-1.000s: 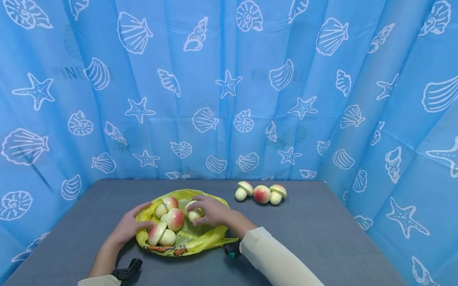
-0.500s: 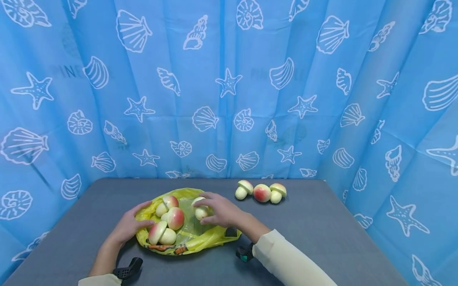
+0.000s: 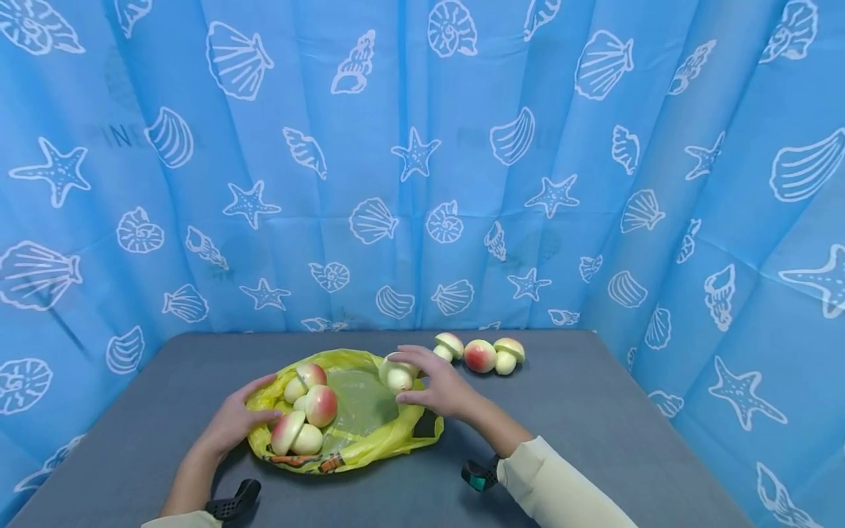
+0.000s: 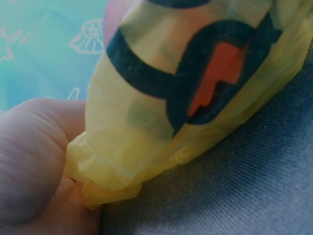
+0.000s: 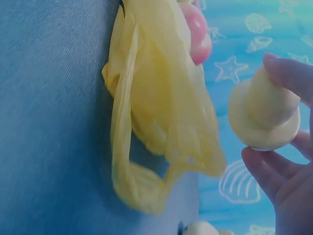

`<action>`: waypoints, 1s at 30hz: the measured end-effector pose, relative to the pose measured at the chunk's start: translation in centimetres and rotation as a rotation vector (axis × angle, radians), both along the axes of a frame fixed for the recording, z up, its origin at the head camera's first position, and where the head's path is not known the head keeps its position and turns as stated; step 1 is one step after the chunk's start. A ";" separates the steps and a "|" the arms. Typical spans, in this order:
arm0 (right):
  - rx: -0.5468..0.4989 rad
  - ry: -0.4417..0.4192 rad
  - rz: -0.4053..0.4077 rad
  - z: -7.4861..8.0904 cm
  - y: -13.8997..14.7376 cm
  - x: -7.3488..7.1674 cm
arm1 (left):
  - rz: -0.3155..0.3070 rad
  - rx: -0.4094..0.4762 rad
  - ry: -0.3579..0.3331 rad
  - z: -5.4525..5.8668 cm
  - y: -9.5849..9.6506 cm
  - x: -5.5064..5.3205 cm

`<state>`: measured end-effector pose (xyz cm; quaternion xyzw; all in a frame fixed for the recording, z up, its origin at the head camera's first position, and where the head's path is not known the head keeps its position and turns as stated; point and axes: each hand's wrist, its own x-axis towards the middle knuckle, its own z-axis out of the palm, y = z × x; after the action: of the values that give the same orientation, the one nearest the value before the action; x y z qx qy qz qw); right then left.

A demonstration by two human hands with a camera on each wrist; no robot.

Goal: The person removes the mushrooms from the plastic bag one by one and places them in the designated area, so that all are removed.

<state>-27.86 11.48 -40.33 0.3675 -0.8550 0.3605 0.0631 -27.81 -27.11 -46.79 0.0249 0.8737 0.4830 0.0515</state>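
My right hand (image 3: 441, 385) pinches a pale toy mushroom (image 3: 398, 377) above the right rim of a yellow plastic bag (image 3: 376, 446). In the right wrist view the thumb and fingertips hold the mushroom (image 5: 266, 110), its rounded stem toward the camera. My left hand (image 3: 232, 422) grips the bag's left rim, thumb over the near side. In the left wrist view the bag's printed plastic (image 4: 132, 122) bunches against the hand (image 4: 34, 161). Inside the bag's left half lie three red-and-cream toy mushrooms, one of them a front mushroom (image 3: 297, 433) near the left thumb.
Three more mushrooms stand in a row at the table's back right: a left one (image 3: 449, 346), a red-capped middle one (image 3: 480, 356) and a right one (image 3: 509, 356). The bag's loose handle (image 3: 429, 429) spreads over the grey table (image 3: 581, 440). A blue seashell curtain (image 3: 409, 242) hangs behind.
My right hand has moved right with its mushroom, from inside the bag to over its right rim. My left hand and the mushrooms in the bag have stayed put.
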 end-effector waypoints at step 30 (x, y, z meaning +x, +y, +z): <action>-0.151 0.129 -0.282 -0.9 9.6 2.2 | 0.009 0.014 0.013 -0.2 0.0 -0.1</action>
<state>-25.66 21.13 -41.22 0.2604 -0.8629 0.3868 0.1949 -27.92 -27.14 -46.97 0.0245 0.8707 0.4893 0.0437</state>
